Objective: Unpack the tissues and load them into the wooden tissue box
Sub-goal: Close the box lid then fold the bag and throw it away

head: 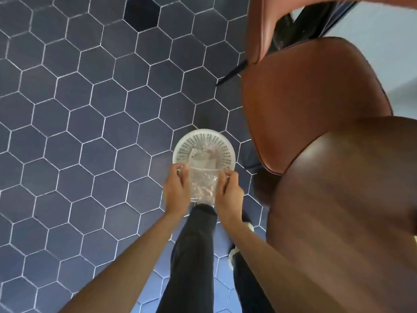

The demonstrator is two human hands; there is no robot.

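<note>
- Clear plastic wrapper (203, 184) sits at lower centre of the frame, stretched between both hands, above a white perforated basket (204, 145).
- Left hand (176, 190) and right hand (229, 192) each pinch a wrapper edge, forearms reaching downward.

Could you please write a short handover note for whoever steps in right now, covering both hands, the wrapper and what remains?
Left hand: gripping the left edge of the clear wrapper.
Right hand: gripping its right edge; the wrapper is stretched between the two hands.
Position: the wrapper is held above the white basket, which stands on the tiled floor beside the brown chair and already holds some clear plastic.
Done: the wrapper looks empty, so unpacking seems finished.
Left: drop the wrapper in the basket. Neither tissues nor wooden box are in view, so loading cannot be confirmed; check the table.
</note>
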